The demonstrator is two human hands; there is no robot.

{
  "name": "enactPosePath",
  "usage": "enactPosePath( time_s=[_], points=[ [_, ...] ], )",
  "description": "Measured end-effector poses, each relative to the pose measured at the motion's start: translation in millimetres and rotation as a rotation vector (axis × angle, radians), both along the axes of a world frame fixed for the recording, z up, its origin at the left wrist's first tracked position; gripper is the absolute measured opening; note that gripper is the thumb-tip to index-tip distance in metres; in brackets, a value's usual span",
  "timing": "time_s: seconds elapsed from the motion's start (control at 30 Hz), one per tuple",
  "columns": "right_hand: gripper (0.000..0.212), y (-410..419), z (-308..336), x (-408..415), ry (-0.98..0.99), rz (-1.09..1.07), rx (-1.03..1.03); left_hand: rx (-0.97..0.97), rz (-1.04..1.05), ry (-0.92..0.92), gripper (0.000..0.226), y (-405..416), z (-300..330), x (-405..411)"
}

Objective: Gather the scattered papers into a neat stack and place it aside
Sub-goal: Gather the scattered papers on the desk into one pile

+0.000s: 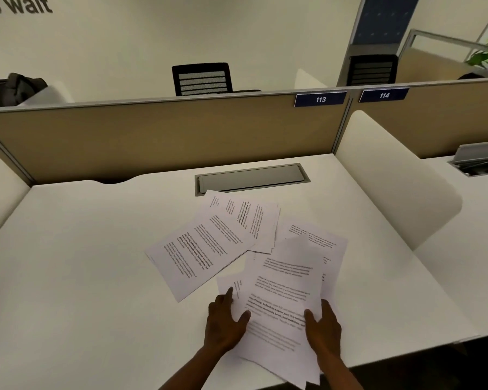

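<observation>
Several printed white sheets lie fanned across the white desk [82,249]. A loose bundle of papers [282,299] sits at the near edge, tilted and overhanging the desk front. My left hand [226,322] grips its left side, thumb on top. My right hand [323,325] grips its right side the same way. Further back, a sheet [197,251] lies flat at an angle, overlapping more sheets [245,218] near the cable hatch. Another sheet [321,243] pokes out behind the held bundle on the right.
A grey cable hatch [251,178] is set in the desk at the back. A tan partition [166,133] closes the far side, and a white rounded divider [389,187] stands on the right. Black chairs [202,78] are beyond.
</observation>
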State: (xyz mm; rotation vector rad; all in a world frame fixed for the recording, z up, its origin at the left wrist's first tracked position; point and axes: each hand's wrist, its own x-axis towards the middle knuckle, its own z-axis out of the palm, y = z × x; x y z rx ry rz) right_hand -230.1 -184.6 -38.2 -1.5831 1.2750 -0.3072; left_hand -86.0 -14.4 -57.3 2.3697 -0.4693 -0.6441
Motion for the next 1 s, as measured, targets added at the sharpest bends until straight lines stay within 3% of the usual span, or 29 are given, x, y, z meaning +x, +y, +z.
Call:
enactPosePath(
  time_s=[0.1,0.3,0.43,0.47,0.53,0.57,0.67,0.83,1.0],
  points=[
    [0.054,-10,2,-11,-0.079,-0.094,0.098,0.068,-0.115,-0.068,0.078,5,-1,5],
    [0.049,-35,-4,-44,-0.322,-0.338,0.490,0.116,-0.320,-0.305,0.073,1,4,24],
    [0.056,-23,-12,-61,-0.437,-0.416,0.597,0.101,-0.374,-0.402,0.070,-17,6,46],
    [0.060,-16,-15,-62,-0.429,-0.452,0.595,0.142,-0.392,-0.381,0.076,-21,8,51],
    [0.088,0,-22,-61,-0.376,-0.470,0.606,0.262,-0.445,-0.287,0.085,-27,10,57],
    [0.089,8,-22,-59,-0.358,-0.470,0.602,0.303,-0.459,-0.238,0.087,-29,10,58],
    [0.056,24,-15,-56,-0.258,-0.550,0.533,0.320,-0.445,-0.228,0.088,-34,9,51],
    [0.051,33,-12,-52,-0.141,-0.550,0.422,0.306,-0.420,-0.317,0.080,-33,5,41],
    [0.054,37,-9,-48,-0.069,-0.454,0.353,0.254,-0.305,-0.266,0.076,-35,4,29]
  ],
)
